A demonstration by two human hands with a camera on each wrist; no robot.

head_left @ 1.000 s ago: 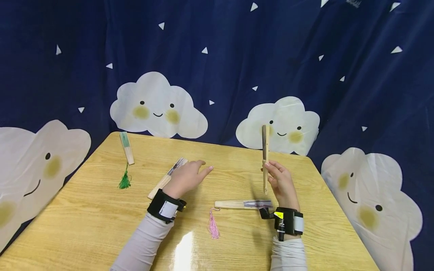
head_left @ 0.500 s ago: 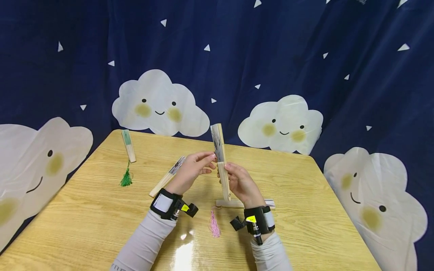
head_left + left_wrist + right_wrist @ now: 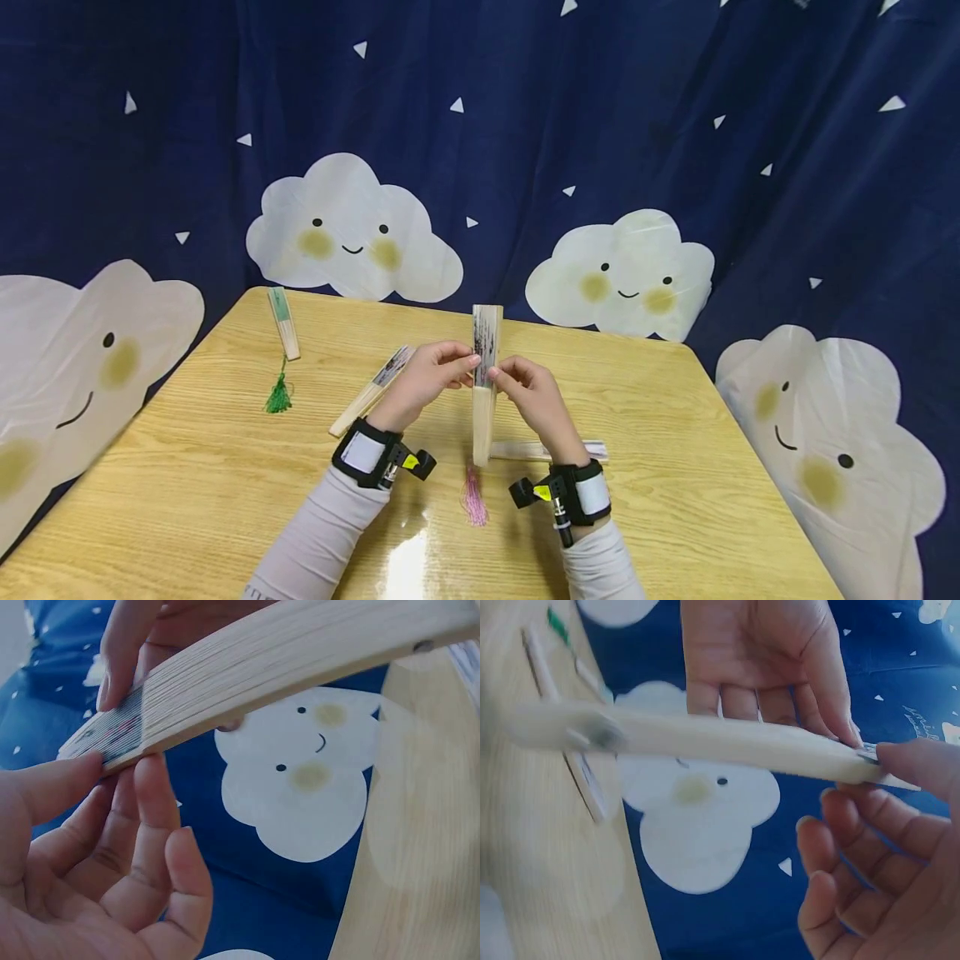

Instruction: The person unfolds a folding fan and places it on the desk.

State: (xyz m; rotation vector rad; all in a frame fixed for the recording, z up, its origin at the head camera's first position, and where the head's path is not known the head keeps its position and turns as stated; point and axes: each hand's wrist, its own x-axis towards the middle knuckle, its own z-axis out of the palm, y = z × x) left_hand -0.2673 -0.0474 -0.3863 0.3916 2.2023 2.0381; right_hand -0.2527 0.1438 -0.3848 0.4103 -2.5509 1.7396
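A folded hand fan (image 3: 483, 425), with pale wooden ribs and a dark-patterned leaf, stands upright above the table between my hands. My left hand (image 3: 423, 379) pinches its left edge between thumb and fingers. On the opposite edge, the thumb and fingers of my right hand (image 3: 536, 398) grip the leaf just above the ribs. Seen from the left wrist, the fan (image 3: 300, 664) has its ribs close together and a rivet at the end. The right wrist view catches the fan (image 3: 727, 742) edge-on, with several fingers of the right hand (image 3: 877, 862) loosely bent below it.
Behind the held fan lies another folded fan (image 3: 521, 451) with a pink tassel (image 3: 474, 500). A third folded fan (image 3: 360, 404) rests beside my left wrist. Far left on the wooden table (image 3: 187, 467) is a green fan (image 3: 284, 323) with a green tassel (image 3: 278, 394).
My right hand has brought the fan leftward to the middle, and its patterned face has turned toward me. My left hand has moved onto the fan and now grips it too.
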